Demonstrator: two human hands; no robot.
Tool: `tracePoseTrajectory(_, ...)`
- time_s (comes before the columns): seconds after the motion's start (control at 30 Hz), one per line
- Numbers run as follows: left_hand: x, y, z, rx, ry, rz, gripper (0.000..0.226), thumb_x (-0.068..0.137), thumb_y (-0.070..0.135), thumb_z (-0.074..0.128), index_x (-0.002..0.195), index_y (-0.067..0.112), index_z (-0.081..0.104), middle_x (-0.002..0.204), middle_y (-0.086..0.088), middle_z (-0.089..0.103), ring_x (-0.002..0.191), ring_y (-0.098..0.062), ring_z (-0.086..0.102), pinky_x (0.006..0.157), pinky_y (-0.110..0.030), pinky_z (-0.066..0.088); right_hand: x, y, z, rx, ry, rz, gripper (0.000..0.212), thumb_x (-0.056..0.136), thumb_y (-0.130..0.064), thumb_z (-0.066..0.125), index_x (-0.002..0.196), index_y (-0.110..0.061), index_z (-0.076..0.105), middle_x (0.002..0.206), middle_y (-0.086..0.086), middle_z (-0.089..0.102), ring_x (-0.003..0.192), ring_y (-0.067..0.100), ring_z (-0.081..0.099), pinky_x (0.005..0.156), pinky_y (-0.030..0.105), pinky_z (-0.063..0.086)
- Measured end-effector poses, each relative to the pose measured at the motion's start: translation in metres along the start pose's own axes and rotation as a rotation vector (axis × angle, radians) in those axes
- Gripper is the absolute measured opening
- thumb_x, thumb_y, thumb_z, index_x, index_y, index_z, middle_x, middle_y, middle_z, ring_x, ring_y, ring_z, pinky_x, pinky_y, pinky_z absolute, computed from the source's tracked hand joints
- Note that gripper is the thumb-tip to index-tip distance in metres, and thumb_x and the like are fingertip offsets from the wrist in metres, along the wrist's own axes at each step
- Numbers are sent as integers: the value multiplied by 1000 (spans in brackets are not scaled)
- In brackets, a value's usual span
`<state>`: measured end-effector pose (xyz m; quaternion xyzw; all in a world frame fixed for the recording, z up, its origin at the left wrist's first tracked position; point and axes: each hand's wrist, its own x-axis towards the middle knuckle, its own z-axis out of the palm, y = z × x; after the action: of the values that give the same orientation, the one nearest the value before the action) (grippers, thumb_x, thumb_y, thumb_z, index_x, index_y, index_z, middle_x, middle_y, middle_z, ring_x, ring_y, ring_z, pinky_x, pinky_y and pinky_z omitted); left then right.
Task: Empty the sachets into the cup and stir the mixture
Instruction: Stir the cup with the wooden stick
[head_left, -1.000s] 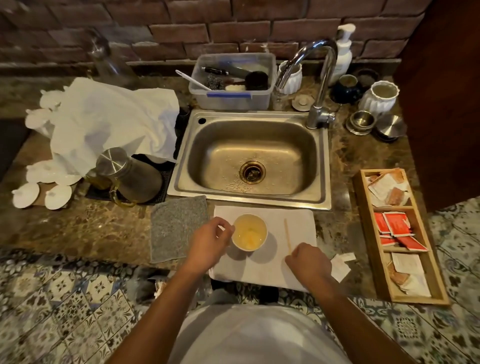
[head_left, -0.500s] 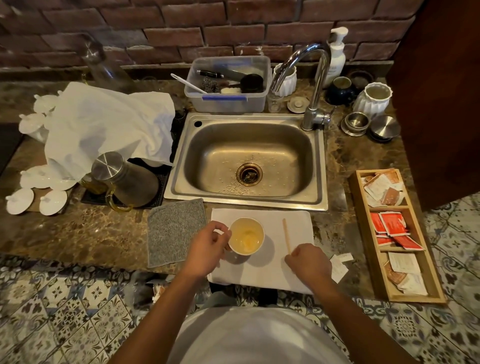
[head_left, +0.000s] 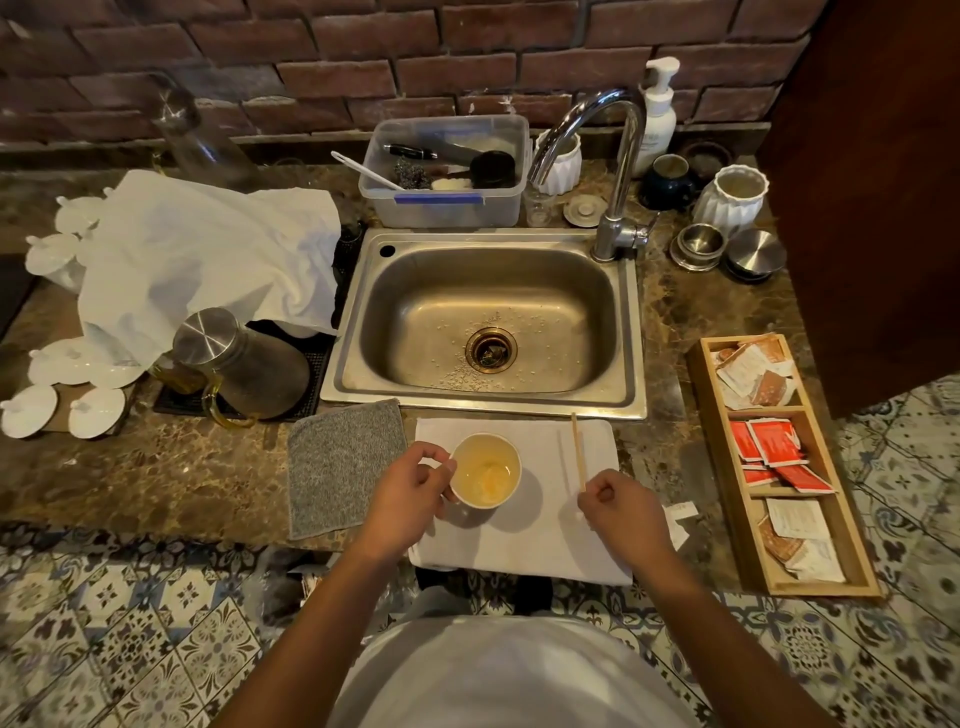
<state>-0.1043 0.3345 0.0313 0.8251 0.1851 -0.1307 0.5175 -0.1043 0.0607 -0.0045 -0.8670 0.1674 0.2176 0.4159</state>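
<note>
Two hands are working: left hand is gripping the cup, right hand is pinching the stick

Brown marble counter carries: white towel, grey cloth beside it, wooden tray at right, black mat, steel sink set in.
</note>
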Motion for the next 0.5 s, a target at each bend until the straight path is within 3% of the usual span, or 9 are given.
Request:
tracePoseTrajectory(0.1,2,-1,1,-6,1,-7,3,99,24,63,99,21,64,64,-2,70,52,-10,61,44,-24,45,-3,-9,-7,199,-1,-19,6,94,-14,64,93,-19,68,76,2,77,69,24,73,64,44,61)
tracePoseTrajectory(0.27,3,-4,1,-60,-11,-38,5,99,22,63,99,18,65,65,-1,69,52,-11,60,42,-21,42,-15,-32,-19,290,46,-196,30,99,-14,62,122,-32,62,77,-1,77,62,12,71,52,27,55)
tracePoseTrajectory(0.33,3,-5,0,-73,-19,-52,5,99,23,63,99,18,65,67,-3,70,51,-12,60,42,-22,42,-22,-41,-24,369,42,-235,31,98,-8,59,115,-33,65,76,1,76,61,11,68,52,31,56)
tracePoseTrajectory(0.4,3,-6,0,-82,-25,-58,5,99,23,63,99,18,65,67,-4,70,51,-14,61,42,-24,42,-27,-48,-28,442,22,-249,27,98,-1,55,102,-22,71,76,3,75,63,16,67,58,43,57)
tracePoseTrajectory(0.5,4,-6,1,-94,-23,-60,5,99,22,63,99,17,64,65,-3,70,51,-15,61,42,-23,42,-32,-60,-33,529,-31,-244,24,97,1,56,101,-16,73,86,1,78,77,18,73,62,39,59)
